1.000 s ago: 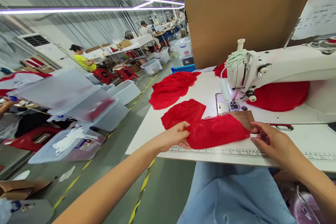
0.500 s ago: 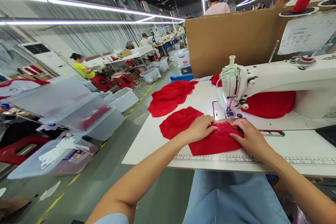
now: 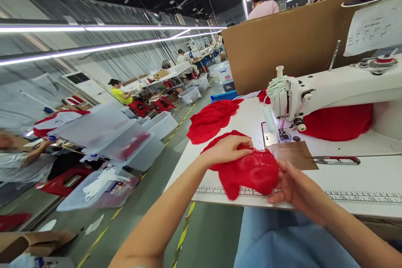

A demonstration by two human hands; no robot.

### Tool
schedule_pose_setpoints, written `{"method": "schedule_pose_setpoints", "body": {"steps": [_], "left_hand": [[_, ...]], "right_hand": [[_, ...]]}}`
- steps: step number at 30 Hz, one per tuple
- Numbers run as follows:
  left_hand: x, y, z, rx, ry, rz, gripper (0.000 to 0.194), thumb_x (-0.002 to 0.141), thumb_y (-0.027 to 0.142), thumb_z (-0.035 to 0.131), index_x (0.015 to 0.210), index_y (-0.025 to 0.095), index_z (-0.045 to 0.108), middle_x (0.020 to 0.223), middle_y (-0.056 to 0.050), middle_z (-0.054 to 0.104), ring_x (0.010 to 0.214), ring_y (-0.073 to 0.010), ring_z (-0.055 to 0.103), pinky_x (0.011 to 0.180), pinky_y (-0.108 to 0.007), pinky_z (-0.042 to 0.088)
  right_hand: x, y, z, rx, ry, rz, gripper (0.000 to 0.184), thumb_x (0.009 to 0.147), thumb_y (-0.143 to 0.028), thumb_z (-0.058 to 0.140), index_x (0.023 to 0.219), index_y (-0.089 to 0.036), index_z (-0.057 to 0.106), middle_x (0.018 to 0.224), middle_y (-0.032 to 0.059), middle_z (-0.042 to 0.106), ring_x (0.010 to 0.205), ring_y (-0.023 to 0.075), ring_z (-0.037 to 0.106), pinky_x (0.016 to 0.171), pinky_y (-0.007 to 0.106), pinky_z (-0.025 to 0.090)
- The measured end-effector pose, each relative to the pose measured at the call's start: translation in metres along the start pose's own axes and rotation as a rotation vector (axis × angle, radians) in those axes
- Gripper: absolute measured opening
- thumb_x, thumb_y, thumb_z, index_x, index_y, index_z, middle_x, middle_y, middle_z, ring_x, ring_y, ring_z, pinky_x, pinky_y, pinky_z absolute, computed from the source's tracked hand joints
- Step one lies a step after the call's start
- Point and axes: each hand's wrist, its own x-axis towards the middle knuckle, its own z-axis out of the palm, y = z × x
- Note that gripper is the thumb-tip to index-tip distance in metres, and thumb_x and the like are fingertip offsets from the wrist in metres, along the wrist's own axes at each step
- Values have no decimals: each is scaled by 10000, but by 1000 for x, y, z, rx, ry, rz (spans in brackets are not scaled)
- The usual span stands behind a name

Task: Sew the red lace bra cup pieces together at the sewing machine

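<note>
A piece of red fabric with a gathered upper edge lies bunched at the table's front, its lower part smeared by motion. My left hand is closed on its upper left edge, fingertips folded into the cloth. At the fabric's right side, my right hand has thumb and fingers spread apart, the fingertips touching the cloth's edge; it is somewhat blurred. Just behind stands the white sewing machine, its needle area left of a brown card. Another red piece lies partly under my left hand.
Red-handled thread snips lie right of the card. More red fabric sits at the table's left, and another red piece under the machine arm. A cardboard panel stands behind. Clear plastic bins and co-workers are to the left.
The red fabric has shifted left and toward me, away from the needle area, uncovering the brown card. My right hand has opened wider and dropped lower. The camera view has turned left.
</note>
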Motion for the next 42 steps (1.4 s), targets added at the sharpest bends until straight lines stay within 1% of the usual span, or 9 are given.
{"method": "schedule_pose_setpoints", "body": {"steps": [4,9,14,16,20,24,29,35,42], "left_hand": [[40,-47,25,-57,47,-67,190,909,319,564,768,196,535,776,-9,578,793,-178,547,793,-273,462],[19,-58,21,-135,31,-31,168,969,340,514,909,186,542,947,-35,607,907,-180,578,884,-296,466],[-20,-26,16,-189,-128,59,248,992,420,543,949,180,586,986,-46,631,919,-172,575,880,-281,457],[-32,-3,24,-170,-276,98,187,1001,358,543,970,186,610,980,-40,656,893,-156,586,842,-249,455],[-55,39,31,-97,-369,73,128,1007,316,549,1009,203,611,849,1,640,712,-111,530,681,-209,405],[-63,50,12,-134,-364,17,143,997,317,554,992,185,608,863,-7,644,736,-113,539,689,-206,416],[-11,27,-10,101,-344,-14,139,979,281,557,958,166,632,922,-17,666,821,-135,584,736,-219,436],[79,-9,12,641,-152,-174,154,1001,330,537,1044,242,656,1078,-31,719,1038,-233,654,762,-277,443],[106,-31,22,678,-99,-135,179,1032,333,475,1044,230,620,1105,-76,714,1064,-278,663,801,-314,465]], "right_hand": [[14,0,-26,-319,154,-27,542,750,-672,768,1046,-220,727,863,45,724,854,248,674,820,391,573],[4,-7,-46,-481,82,14,442,762,-625,769,837,-192,728,824,48,715,805,251,658,763,373,548],[1,-6,-51,-855,257,-183,701,683,-643,795,1243,-252,643,1158,107,698,1020,329,646,886,460,539],[0,-3,-42,-813,155,-266,761,682,-601,830,1328,-280,588,1318,105,631,1193,332,585,1007,449,489],[-12,5,-18,-537,-255,-78,384,846,-585,715,990,-233,662,902,26,644,832,204,607,753,304,506],[-31,12,-11,-374,-280,47,431,857,-632,686,825,-207,628,767,3,580,704,160,512,652,271,451],[-28,2,-32,-530,-56,45,463,841,-677,614,781,-219,581,753,21,621,637,171,534,577,276,434],[-7,-28,-61,-1485,416,91,289,909,-363,461,652,-248,527,629,37,625,601,232,586,532,307,315],[-2,-46,-84,-1561,562,64,179,893,-339,490,775,-258,598,751,71,714,692,288,636,545,326,245]]}}
